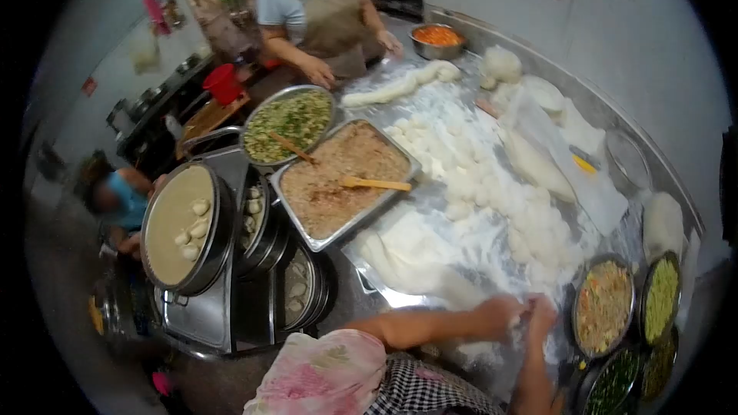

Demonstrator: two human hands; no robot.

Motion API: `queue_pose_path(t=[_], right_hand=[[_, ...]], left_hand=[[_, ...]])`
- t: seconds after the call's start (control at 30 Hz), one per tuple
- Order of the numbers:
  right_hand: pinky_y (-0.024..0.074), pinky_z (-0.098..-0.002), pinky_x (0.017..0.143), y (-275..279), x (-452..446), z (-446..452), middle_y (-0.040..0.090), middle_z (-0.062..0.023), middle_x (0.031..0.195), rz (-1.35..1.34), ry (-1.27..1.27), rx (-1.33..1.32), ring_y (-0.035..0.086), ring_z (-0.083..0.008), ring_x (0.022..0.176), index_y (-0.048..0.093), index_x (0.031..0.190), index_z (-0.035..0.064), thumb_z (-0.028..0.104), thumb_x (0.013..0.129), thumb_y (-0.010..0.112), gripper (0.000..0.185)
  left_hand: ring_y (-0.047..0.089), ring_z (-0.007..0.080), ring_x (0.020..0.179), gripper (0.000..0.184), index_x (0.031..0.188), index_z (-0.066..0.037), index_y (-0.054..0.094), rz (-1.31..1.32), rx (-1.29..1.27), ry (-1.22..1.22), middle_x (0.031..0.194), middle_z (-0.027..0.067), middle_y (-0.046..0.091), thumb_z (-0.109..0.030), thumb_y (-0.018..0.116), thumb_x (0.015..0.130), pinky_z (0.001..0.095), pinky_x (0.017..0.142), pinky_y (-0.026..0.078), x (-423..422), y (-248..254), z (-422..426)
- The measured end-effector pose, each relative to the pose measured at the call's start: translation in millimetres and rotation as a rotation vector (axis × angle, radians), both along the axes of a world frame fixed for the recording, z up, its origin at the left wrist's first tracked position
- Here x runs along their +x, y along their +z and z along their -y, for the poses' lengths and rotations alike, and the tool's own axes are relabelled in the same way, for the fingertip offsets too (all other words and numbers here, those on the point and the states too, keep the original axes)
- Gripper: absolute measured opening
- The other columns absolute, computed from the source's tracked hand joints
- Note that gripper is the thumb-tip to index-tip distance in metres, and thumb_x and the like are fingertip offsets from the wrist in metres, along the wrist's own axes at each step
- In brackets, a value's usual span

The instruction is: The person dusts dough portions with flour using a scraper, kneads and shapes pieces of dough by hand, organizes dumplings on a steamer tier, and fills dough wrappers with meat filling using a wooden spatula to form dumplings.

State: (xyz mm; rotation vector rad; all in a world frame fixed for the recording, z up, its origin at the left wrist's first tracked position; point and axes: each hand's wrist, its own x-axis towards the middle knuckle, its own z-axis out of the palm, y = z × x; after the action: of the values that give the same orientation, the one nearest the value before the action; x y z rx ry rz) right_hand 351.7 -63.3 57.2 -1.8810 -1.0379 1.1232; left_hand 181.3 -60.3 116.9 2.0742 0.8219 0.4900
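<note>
My left hand (498, 317) reaches in from the left, over the near edge of the floured worktop. My right hand (541, 313) comes up from below, and the two meet at the fingertips. Both look closed, but blur hides what lies between them. Just beyond are many floured dough pieces (538, 242). To their left lies a large folded dough mass (411, 257). A bowl of mixed filling (604, 306) stands right of my right hand.
A tray of meat filling (342, 177) with a wooden spatula and a bowl of green filling (288, 124) stand left of centre. Steamers (187, 223) hold buns at left. A co-worker (327, 19) stands across the worktop; another person (127, 200) is far left.
</note>
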Motion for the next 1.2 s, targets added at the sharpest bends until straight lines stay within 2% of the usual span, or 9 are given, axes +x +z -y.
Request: queue_pose_path(t=[0.13,0.17,0.3,0.37,0.57,0.83,0.9,1.03,1.2], right_hand=[[0.0479,-0.0321,0.068,-54.6,8.2,27.4,0.063,-0.0078,0.089,-0.277,-0.028,-0.121,0.059,-0.0184,0.081,0.064,0.102,0.0024,0.029,0.087,0.057,0.031],[0.0476,-0.0314,0.068,-41.9,9.5,26.5,0.063,-0.0075,0.090,-0.368,0.007,-0.090,0.059,-0.0178,0.080,0.064,0.098,-0.0006,0.026,0.087,0.057,0.029],[0.0465,-0.0367,0.067,48.0,-29.0,9.0,0.061,-0.0106,0.088,0.472,0.466,0.526,0.058,-0.0236,0.077,0.064,0.087,0.0025,0.021,0.084,0.055,0.020],[0.0457,-0.0394,0.069,51.8,-51.1,10.4,0.059,-0.0112,0.086,0.622,0.520,0.792,0.056,-0.0267,0.080,0.063,0.082,0.0042,0.020,0.082,0.055,0.018],[0.0469,-0.0409,0.069,-28.7,-37.6,-31.5,0.060,-0.0123,0.087,1.242,0.630,0.559,0.058,-0.0311,0.079,0.061,0.081,0.0034,0.016,0.082,0.053,0.015],[0.0487,-0.0324,0.067,-33.9,-44.8,18.2,0.061,-0.0093,0.087,-0.586,-0.259,0.027,0.059,-0.0178,0.080,0.062,0.095,0.0015,0.022,0.090,0.052,0.023],[0.0485,-0.0296,0.063,-37.3,-51.7,20.8,0.062,-0.0077,0.087,-0.732,-0.304,-0.131,0.060,-0.0167,0.081,0.062,0.094,0.0046,0.026,0.092,0.050,0.025],[0.0478,-0.0398,0.071,47.3,-59.4,4.0,0.060,-0.0140,0.085,0.476,0.317,0.361,0.059,-0.0288,0.079,0.061,0.087,0.0024,0.018,0.082,0.054,0.018],[0.0471,-0.0420,0.070,14.6,-87.7,3.6,0.056,-0.0165,0.084,0.576,0.413,0.785,0.056,-0.0322,0.075,0.058,0.079,0.0026,0.022,0.076,0.058,0.019]], left_hand=[[0.046,0.0343,0.113,0.069,0.124,-0.004,0.047,-0.167,0.229,0.056,0.121,0.0190,0.050,-0.028,0.075,0.065,0.0445,0.099,0.032,1.7,-118.3,-0.5],[0.049,0.0337,0.110,0.071,0.130,-0.005,0.040,-0.168,-0.094,0.142,0.118,0.0197,0.054,-0.027,0.072,0.071,0.0427,0.095,0.035,-1.3,-74.3,1.3],[0.061,0.0273,0.092,0.042,0.102,-0.002,0.061,-0.059,-0.340,-0.091,0.100,0.0152,0.064,-0.027,0.073,0.071,0.0345,0.080,0.048,-5.5,-42.4,-46.0],[0.060,0.0258,0.095,0.037,0.101,-0.005,0.062,0.465,-0.859,-0.103,0.101,0.0130,0.064,-0.018,0.074,0.068,0.0344,0.082,0.047,-15.6,-61.0,-37.9],[0.059,0.0259,0.095,0.033,0.101,-0.009,0.058,0.084,-0.279,-0.229,0.098,0.0094,0.062,-0.017,0.071,0.071,0.0360,0.083,0.046,-37.6,-46.8,-6.6],[0.052,0.0304,0.105,0.064,0.122,-0.011,0.045,-0.279,0.629,0.113,0.110,0.0108,0.056,-0.024,0.073,0.066,0.0368,0.086,0.043,-24.9,-66.4,-5.8],[0.055,0.0310,0.101,0.069,0.129,-0.010,0.038,-0.239,0.407,0.094,0.106,0.0157,0.059,-0.029,0.071,0.071,0.0370,0.085,0.045,-24.5,-63.1,-14.0],[0.061,0.0277,0.088,0.052,0.116,-0.008,0.051,-0.084,-0.242,-0.026,0.100,0.0145,0.062,-0.025,0.072,0.071,0.0345,0.077,0.049,-31.0,-49.2,-38.1],[0.060,0.0244,0.087,0.031,0.102,-0.005,0.058,0.187,-0.513,-0.094,0.096,0.0135,0.062,-0.013,0.065,0.073,0.0323,0.076,0.048,-55.4,-58.1,-22.0]])
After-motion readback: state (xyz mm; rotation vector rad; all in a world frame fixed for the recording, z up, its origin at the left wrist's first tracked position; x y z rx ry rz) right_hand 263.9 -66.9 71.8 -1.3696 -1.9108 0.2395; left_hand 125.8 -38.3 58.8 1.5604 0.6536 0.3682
